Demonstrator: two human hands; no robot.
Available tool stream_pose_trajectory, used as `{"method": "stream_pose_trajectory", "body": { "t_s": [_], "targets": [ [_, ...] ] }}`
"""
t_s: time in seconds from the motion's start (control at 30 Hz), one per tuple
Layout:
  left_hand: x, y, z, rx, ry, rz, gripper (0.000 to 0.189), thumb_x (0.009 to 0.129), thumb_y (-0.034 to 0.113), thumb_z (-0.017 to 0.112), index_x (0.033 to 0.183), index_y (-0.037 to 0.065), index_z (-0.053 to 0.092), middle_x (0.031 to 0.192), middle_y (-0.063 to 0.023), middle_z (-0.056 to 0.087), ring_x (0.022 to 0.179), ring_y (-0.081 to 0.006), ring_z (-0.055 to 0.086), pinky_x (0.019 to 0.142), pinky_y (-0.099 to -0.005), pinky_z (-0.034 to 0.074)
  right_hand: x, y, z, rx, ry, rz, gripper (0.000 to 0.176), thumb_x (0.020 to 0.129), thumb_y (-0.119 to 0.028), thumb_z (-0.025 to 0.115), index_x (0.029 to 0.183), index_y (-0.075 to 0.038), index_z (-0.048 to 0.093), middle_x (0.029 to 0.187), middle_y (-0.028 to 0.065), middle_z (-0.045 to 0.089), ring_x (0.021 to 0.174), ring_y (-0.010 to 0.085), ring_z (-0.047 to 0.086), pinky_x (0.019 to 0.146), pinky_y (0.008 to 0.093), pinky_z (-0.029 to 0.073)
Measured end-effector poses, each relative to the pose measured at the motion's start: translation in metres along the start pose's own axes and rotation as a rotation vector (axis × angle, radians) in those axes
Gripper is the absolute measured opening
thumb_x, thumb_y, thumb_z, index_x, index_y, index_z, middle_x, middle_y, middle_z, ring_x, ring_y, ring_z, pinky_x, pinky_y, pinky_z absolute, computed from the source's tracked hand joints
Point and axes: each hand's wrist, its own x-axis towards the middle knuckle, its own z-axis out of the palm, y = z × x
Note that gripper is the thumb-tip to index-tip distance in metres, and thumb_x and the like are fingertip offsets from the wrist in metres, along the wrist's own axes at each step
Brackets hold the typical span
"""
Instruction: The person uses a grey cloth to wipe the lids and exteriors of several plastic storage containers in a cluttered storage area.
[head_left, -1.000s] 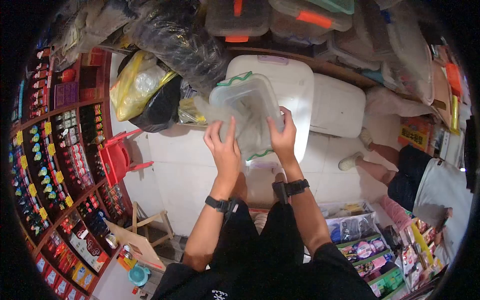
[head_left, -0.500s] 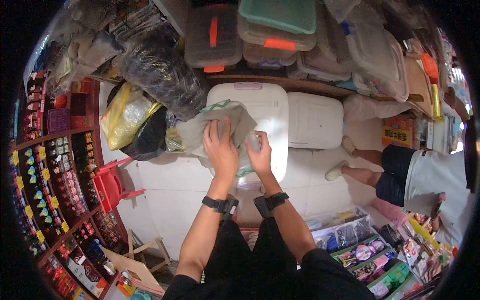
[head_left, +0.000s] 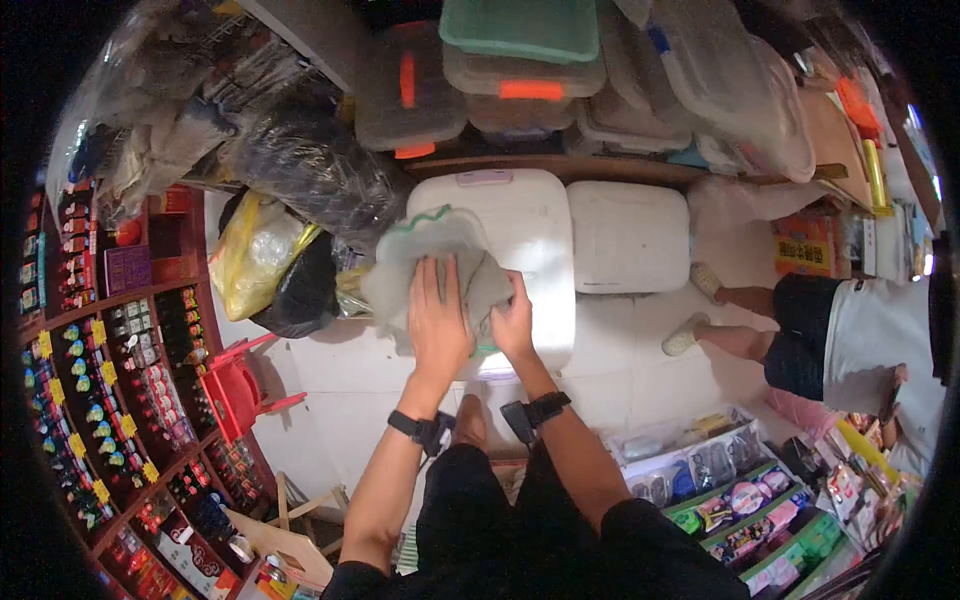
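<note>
A grey cloth [head_left: 390, 290] lies bunched over a clear container with a wavy green rim [head_left: 428, 222], above the left part of a large white storage box [head_left: 540, 225]. My left hand [head_left: 438, 315] rests flat on the cloth, fingers extended and slightly apart. At the cloth's right edge, my right hand [head_left: 512, 318] grips the side, its fingers closed around the cloth or the container's rim; the fingertips are partly hidden.
A second white box [head_left: 628, 237] stands to the right. Bags, including a yellow one [head_left: 250, 260], lie to the left near a red stool [head_left: 235, 390]. Lidded bins [head_left: 520, 75] are stacked ahead. A person [head_left: 870, 335] stands at the right.
The cloth and container have shifted slightly left, and more of the green rim shows at the top. My right hand has closed in on the edge. The view has shifted a little.
</note>
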Motion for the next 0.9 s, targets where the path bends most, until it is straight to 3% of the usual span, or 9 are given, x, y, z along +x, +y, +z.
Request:
{"method": "stream_pose_trajectory", "body": {
  "t_s": [0.13,0.17,0.27,0.3,0.43,0.53,0.67,0.73,0.9],
  "targets": [
    [0.004,0.005,0.001,0.041,-0.021,0.047,0.062,0.085,0.003,0.06,0.145,-0.005,0.049,0.145,-0.031,0.047,0.139,-0.047,0.042,0.116,-0.0513,0.037,0.0,-0.011,0.002,-0.027,0.06,0.05,0.044,0.083,0.002,0.062,0.125,-0.004,0.055,0.113,0.0267,0.07,0.109,0.0439,0.067,0.09,0.0441,0.052],
    [-0.006,0.003,0.0,0.05,-0.037,0.042,0.062,0.085,0.003,0.06,0.145,-0.005,0.049,0.145,-0.031,0.047,0.139,-0.047,0.042,0.116,-0.0513,0.037,-0.004,-0.011,0.006,-0.065,0.107,-0.045,0.045,0.081,0.003,0.063,0.125,-0.004,0.055,0.105,0.0242,0.07,0.1,0.041,0.069,0.086,0.042,0.052],
    [-0.036,-0.005,-0.006,0.097,-0.084,0.038,0.059,0.083,-0.001,0.06,0.142,-0.004,0.053,0.145,-0.0278,0.05,0.141,-0.0432,0.043,0.115,-0.0481,0.04,-0.015,-0.014,0.014,-0.01,0.128,-0.041,0.048,0.079,0.004,0.065,0.126,-0.002,0.056,0.092,0.0183,0.065,0.085,0.0344,0.064,0.08,0.0379,0.05],
    [-0.045,-0.003,-0.013,0.089,-0.132,0.047,0.059,0.081,-0.002,0.06,0.14,-0.004,0.055,0.144,-0.0254,0.052,0.139,-0.041,0.046,0.112,-0.047,0.043,-0.014,0.002,0.015,-0.025,0.144,-0.137,0.045,0.082,0.0,0.072,0.125,-0.001,0.057,0.082,0.0096,0.055,0.075,0.0233,0.051,0.073,0.0318,0.046],
    [-0.068,-0.007,-0.027,0.006,-0.244,0.058,0.058,0.079,-0.006,0.061,0.136,-0.001,0.058,0.141,-0.0213,0.057,0.13,-0.0383,0.056,0.105,-0.0464,0.049,-0.011,0.001,0.016,0.104,0.159,0.051,0.038,0.092,-0.017,0.077,0.122,-0.001,0.06,0.076,0.0013,0.041,0.07,0.0137,0.04,0.064,0.0304,0.04],
    [-0.071,-0.019,-0.036,-0.045,-0.176,0.016,0.057,0.079,-0.007,0.06,0.136,-0.001,0.059,0.137,-0.0219,0.06,0.125,-0.04,0.059,0.102,-0.0471,0.05,-0.012,-0.004,0.016,0.05,0.139,0.002,0.038,0.092,-0.019,0.077,0.121,-0.001,0.061,0.074,0.002,0.038,0.068,0.0147,0.039,0.062,0.0316,0.039],
    [-0.026,-0.036,-0.027,-0.102,0.001,-0.103,0.058,0.079,-0.008,0.059,0.137,-0.002,0.059,0.138,-0.0217,0.06,0.124,-0.0422,0.058,0.102,-0.0472,0.049,-0.014,-0.013,0.012,-0.056,0.127,-0.015,0.036,0.092,-0.019,0.075,0.119,-0.001,0.061,0.072,0.0035,0.04,0.068,0.0153,0.041,0.062,0.0316,0.039],
    [0.0,-0.044,-0.017,-0.076,0.136,0.051,0.059,0.079,-0.007,0.061,0.138,-0.001,0.058,0.138,-0.0197,0.06,0.127,-0.0396,0.056,0.102,-0.0462,0.048,-0.013,-0.007,0.013,-0.049,0.165,-0.096,0.031,0.092,-0.014,0.073,0.117,-0.001,0.06,0.071,0.005,0.042,0.068,0.0163,0.043,0.063,0.0324,0.04],
    [0.004,-0.044,-0.027,0.114,-0.028,0.133,0.058,0.079,-0.004,0.064,0.136,0.001,0.06,0.139,-0.0167,0.059,0.126,-0.0348,0.054,0.1,-0.0447,0.048,-0.012,-0.005,0.015,0.005,0.163,-0.088,0.028,0.091,-0.007,0.07,0.115,0.002,0.06,0.071,0.0054,0.05,0.069,0.0149,0.048,0.065,0.0317,0.042]
  ]
}}
